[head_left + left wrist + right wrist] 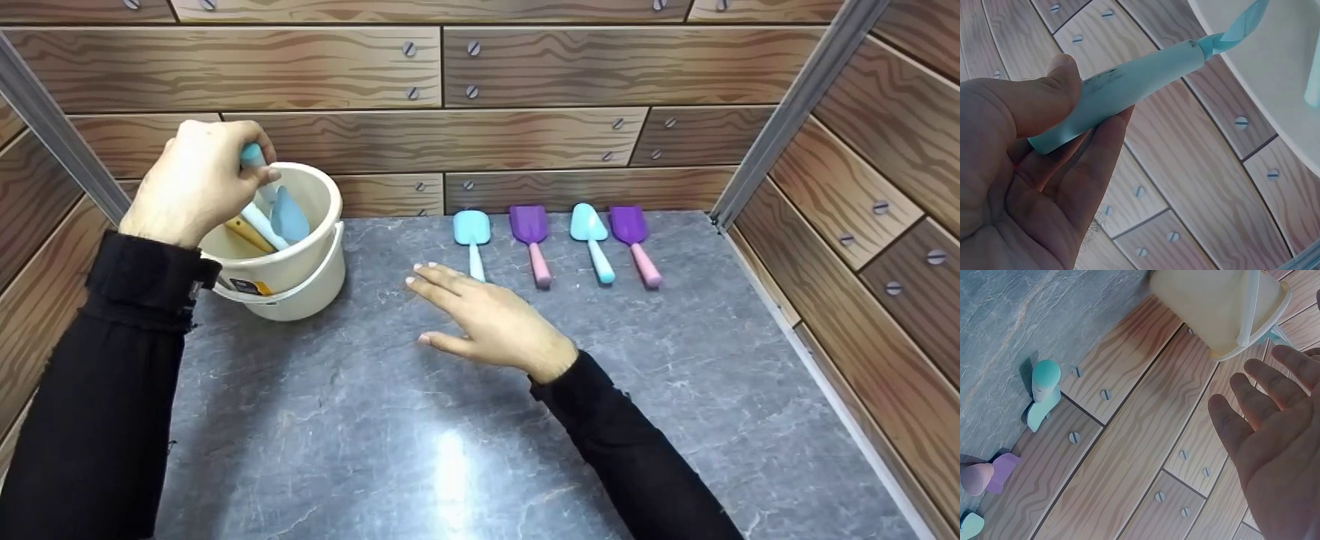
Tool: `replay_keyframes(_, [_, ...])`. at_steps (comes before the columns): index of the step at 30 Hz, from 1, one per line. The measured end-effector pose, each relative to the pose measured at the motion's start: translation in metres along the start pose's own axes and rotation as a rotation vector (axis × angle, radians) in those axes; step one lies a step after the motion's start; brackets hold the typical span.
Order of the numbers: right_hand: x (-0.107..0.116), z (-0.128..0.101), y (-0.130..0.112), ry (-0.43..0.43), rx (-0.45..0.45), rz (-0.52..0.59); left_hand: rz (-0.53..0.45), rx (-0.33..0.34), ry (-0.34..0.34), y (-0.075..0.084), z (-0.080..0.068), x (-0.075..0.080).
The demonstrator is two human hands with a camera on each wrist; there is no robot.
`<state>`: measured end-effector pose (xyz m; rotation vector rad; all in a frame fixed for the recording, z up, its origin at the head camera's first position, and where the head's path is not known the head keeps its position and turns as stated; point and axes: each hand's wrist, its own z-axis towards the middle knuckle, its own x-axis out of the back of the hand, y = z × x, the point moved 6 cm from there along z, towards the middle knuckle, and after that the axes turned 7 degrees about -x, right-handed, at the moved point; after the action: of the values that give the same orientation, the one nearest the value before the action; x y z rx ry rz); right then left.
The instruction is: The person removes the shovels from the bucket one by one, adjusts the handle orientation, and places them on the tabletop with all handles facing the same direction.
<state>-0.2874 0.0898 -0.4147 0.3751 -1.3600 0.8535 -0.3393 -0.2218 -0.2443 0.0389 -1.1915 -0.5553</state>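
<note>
Left hand (196, 180) pinches the handle of a light-blue toy shovel (1123, 93), thumb on top and fingers underneath, blade down inside the cream bucket (300, 262) at about 10 o'clock on the counter (465, 420). The shovel looks like rigid, very light plastic with a smooth handle, so probably a bit slippery; the mid-handle grip seems the sensible spot. Wrist is raised above the rim, forearm angled in from 7 o'clock. More shovels sit in the bucket. Right hand (487, 319) holds nothing, fingers straight and spread, hovering low mid-counter just short of the nearest of four shovels (472, 238) lined up at 12 o'clock.
</note>
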Motion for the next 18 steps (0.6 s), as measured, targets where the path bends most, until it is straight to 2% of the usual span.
replay_keyframes(5, [0.001, -0.001, 0.002, 0.001, -0.010, -0.006, 0.022, -0.039, 0.052, 0.011, 0.000, 0.005])
replay_keyframes(13, [0.001, -0.002, 0.004, -0.010, -0.021, -0.027, -0.012, -0.003, 0.109, 0.021, 0.002, 0.008])
replay_keyframes(18, [0.004, -0.003, 0.007, -0.002, -0.033, -0.019, -0.029, -0.012, 0.169, 0.030, 0.004, 0.007])
